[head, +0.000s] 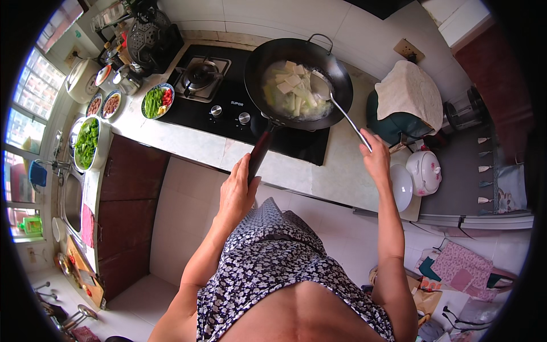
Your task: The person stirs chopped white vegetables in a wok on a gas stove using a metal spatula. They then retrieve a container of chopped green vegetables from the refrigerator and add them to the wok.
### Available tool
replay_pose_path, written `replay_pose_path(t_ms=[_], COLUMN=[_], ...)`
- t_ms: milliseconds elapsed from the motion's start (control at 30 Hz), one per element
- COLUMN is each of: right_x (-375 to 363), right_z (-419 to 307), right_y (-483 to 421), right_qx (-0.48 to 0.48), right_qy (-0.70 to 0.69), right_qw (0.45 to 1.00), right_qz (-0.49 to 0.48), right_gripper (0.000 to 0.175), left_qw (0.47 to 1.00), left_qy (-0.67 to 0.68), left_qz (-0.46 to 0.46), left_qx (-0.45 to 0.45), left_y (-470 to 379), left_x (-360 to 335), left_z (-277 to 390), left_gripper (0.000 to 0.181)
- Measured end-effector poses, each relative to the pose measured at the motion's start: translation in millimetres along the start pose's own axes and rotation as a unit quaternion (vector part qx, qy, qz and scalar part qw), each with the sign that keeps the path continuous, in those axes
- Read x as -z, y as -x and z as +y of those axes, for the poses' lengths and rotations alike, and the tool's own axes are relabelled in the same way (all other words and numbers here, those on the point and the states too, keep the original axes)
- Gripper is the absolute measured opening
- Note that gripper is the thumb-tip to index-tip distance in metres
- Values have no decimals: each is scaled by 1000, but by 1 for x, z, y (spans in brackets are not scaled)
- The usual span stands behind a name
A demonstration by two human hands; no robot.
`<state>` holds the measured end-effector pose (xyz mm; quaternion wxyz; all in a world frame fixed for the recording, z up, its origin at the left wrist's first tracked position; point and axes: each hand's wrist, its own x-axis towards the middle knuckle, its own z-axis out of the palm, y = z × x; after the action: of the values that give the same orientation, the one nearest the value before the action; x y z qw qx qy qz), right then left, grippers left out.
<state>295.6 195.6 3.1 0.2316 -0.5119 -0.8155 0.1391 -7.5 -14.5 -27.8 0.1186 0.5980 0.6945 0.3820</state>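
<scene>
A dark wok (256, 68) stands over the right side of the black gas hob (222, 124). Pale flat squares that look like tofu (293, 80) and light green vegetable strips (299, 102) lie in cloudy, bubbling liquid inside it. My left hand (237, 188) holds the wok's dark red handle (260, 149). In my right hand (377, 156) is the metal shaft of a long ladle or spatula (346, 117). Its head (319, 85) rests in the wok at the right of the food, partly in the liquid.
Left of the hob stand a plate of cut green and red peppers (158, 101), small bowls of meat (111, 105) and a bowl of leafy greens (87, 143). A white plate (401, 188), a lidded pot (423, 172) and a cloth-covered appliance (408, 96) are at the right.
</scene>
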Motion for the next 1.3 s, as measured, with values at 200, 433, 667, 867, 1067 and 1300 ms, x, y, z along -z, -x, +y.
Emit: replay_pose_path(t_ms=[200,433,667,867,1067,1300], right_x=[-1,2,3,0,11,15], right_z=[-4,2,-5,-11,-21,-23], right_y=[10,9,11,6,9,8], right_qx=[-26,-43,-45,-7,0,-22], right_qy=[-74,-112,-135,-50,-83,-65], right_qw=[996,992,987,998,996,996], right_qz=[-45,-40,-76,-33,-7,-49], right_gripper=[42,41,40,39,40,38], left_qw=[1000,1000,1000,999,998,1000], left_qy=[0,-9,-2,-2,6,-8], left_qz=[-3,-5,-8,-15,-19,-14], left_qx=[3,4,16,35,54,26], left_y=[0,-5,-5,-6,-5,-7], left_x=[1,2,4,7,6,6], left_z=[1,1,4,11,12,9], left_gripper=[66,67,64,61,59,61])
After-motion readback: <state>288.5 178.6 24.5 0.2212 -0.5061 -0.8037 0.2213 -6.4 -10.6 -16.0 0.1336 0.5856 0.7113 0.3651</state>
